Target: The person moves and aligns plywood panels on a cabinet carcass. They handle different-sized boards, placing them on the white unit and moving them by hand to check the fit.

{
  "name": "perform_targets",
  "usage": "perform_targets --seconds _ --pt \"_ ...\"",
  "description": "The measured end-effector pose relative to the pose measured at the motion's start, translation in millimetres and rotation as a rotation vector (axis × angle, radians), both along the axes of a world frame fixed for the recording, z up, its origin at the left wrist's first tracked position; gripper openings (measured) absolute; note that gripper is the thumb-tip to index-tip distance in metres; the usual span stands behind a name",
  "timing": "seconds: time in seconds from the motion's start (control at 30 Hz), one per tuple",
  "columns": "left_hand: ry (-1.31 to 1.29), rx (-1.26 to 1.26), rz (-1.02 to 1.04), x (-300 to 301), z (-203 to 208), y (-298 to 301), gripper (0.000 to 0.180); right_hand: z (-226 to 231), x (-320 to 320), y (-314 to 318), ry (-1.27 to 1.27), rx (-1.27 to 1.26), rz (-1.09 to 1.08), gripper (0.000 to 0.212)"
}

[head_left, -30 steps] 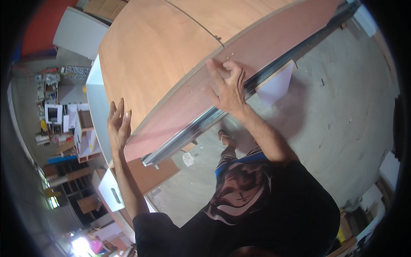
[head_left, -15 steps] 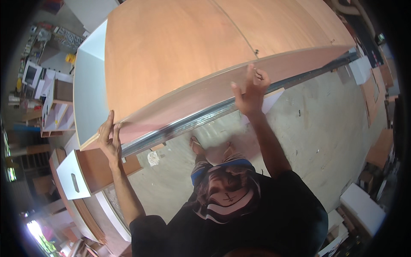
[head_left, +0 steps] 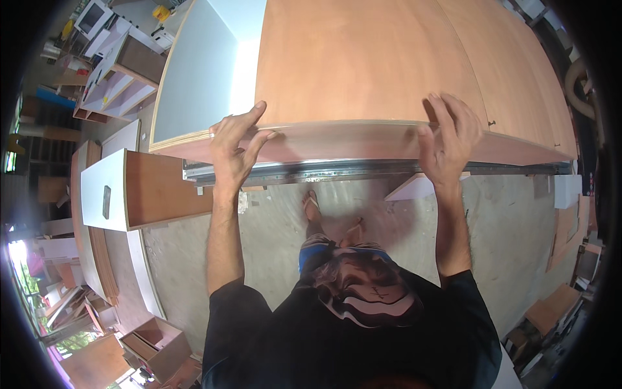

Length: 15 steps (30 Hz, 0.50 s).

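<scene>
Far left, rear: An open shelf unit (head_left: 123, 81) stands on the workshop floor, its bays turned toward the camera.
Left foreground: A drawer-like box (head_left: 170, 189) shows a white front with a dark slot in it, brown panelling behind.
Pale bay: A light-blue, open-topped compartment (head_left: 197, 84) takes up the left end of the large piece at hand.
Left hand: At the near edge, just right of the pale bay's corner, the left hand (head_left: 234, 144) sets its forefinger above and its thumb below — a narrow gap, though whether it grips cannot be told.
Centre: A broad wood-faced cabinet (head_left: 363, 65) fills the upper frame before the worker, its long pinkish front strip (head_left: 350, 144) between the two hands.
Under the strip: A metal rail (head_left: 317, 170) runs lengthwise, close above the worker's sandalled feet (head_left: 312, 204) in the view.
Right hand: Fingers reach over the top edge with the thumb apart in front — the right hand (head_left: 448, 139) is spread wide, its contact hard to judge.
Beside the right wrist: A white panel (head_left: 411, 188) juts out past the rail.
Far right: A white block (head_left: 568, 191) sits near the cabinet's end.
</scene>
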<state>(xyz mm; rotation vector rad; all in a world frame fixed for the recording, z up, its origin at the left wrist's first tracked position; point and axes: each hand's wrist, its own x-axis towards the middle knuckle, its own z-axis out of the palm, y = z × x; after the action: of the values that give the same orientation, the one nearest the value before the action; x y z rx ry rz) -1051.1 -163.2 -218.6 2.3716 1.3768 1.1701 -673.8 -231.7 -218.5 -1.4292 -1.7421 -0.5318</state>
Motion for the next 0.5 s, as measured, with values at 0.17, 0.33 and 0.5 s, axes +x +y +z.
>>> perform_targets --seconds 0.17,0.33,0.5 --pt "-0.041 -0.053 0.006 -2.1 0.3 1.0 0.064 -12.6 -22.2 15.3 -0.104 -0.093 -0.113 0.058" --pt "-0.062 -0.137 0.041 -3.7 4.0 -0.4 0.065 -25.1 -18.9 19.0 -0.088 -0.049 -0.096 0.059" --pt "-0.037 -0.04 0.041 -0.6 2.3 0.6 0.067 -27.2 -14.5 21.2 -0.06 -0.019 -0.056 0.059"
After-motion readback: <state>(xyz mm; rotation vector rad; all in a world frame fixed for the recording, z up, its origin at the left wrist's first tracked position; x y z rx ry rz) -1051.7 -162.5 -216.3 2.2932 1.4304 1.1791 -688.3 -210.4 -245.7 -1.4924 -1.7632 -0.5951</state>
